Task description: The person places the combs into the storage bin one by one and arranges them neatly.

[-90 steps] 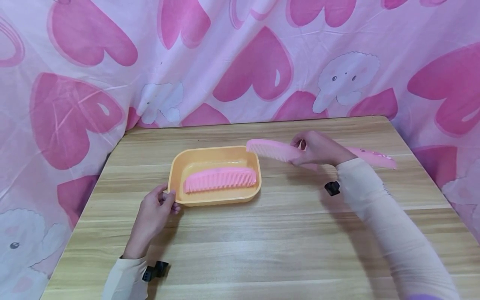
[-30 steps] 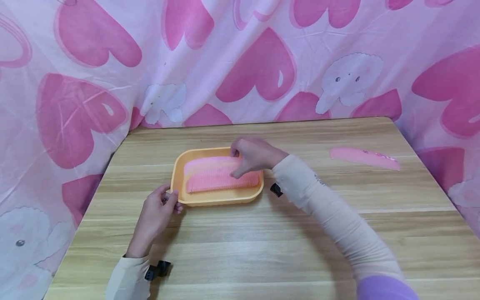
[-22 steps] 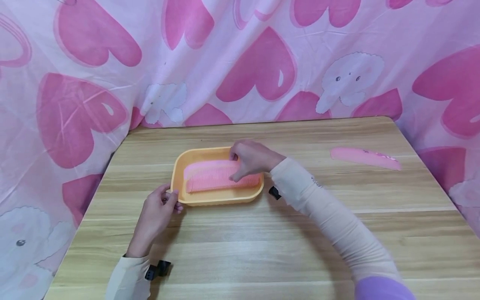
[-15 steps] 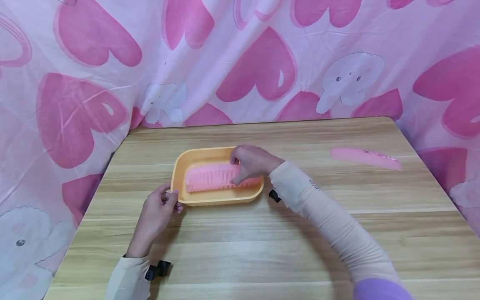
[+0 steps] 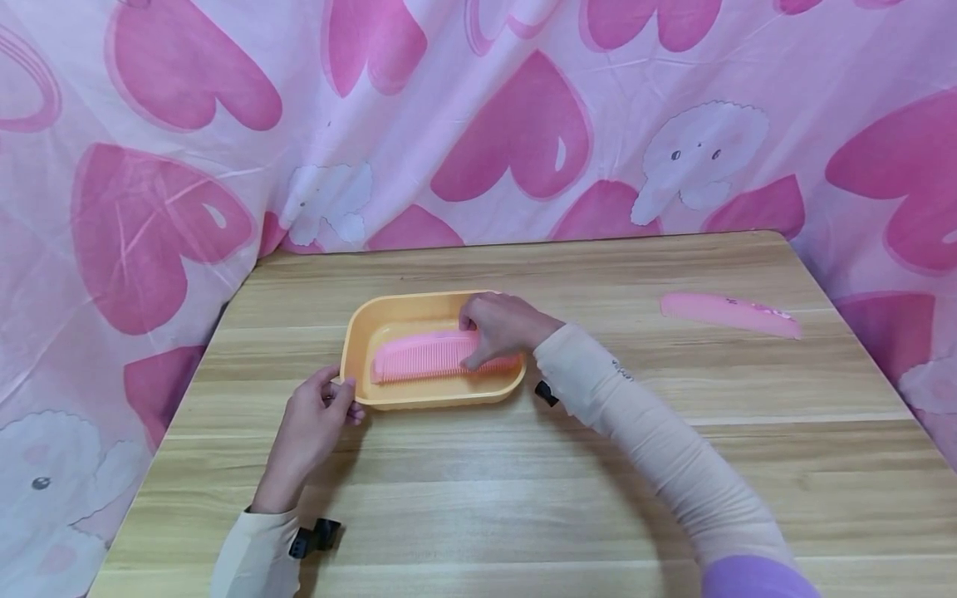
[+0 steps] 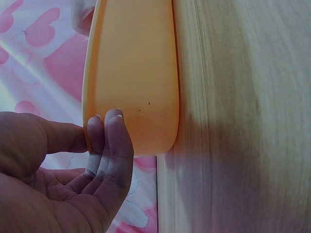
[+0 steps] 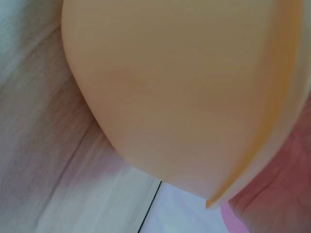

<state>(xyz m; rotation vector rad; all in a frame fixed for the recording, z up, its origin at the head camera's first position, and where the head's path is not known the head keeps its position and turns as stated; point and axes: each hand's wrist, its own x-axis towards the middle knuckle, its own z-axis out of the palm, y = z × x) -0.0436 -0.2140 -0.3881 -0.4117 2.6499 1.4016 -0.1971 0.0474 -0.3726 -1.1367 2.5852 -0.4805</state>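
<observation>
A pale orange plastic tray [image 5: 404, 307] sits left of the middle in the head view. My left hand [image 5: 310, 423] pinches its near left corner; the left wrist view shows thumb and fingertips on the rim of the tray wall [image 6: 136, 58]. Inside, pink combs [image 5: 422, 355] lie one over the other, teeth towards me, and largely look like one. My right hand [image 5: 508, 320] reaches over the right end and holds the upper comb between thumb and fingers. The right wrist view has mostly the tray's outer wall [image 7: 180, 97], which hides the fingertips.
Another pink comb [image 5: 728, 315], with small decorations, lies on the wooden table [image 5: 486, 498] at the far right. A pink curtain with hearts [image 5: 516, 124] hangs behind the table and along its left side.
My right hand has carried a comb leftwards from the table into the tray and lowered it onto the comb there. My left hand has stayed at the tray's corner.
</observation>
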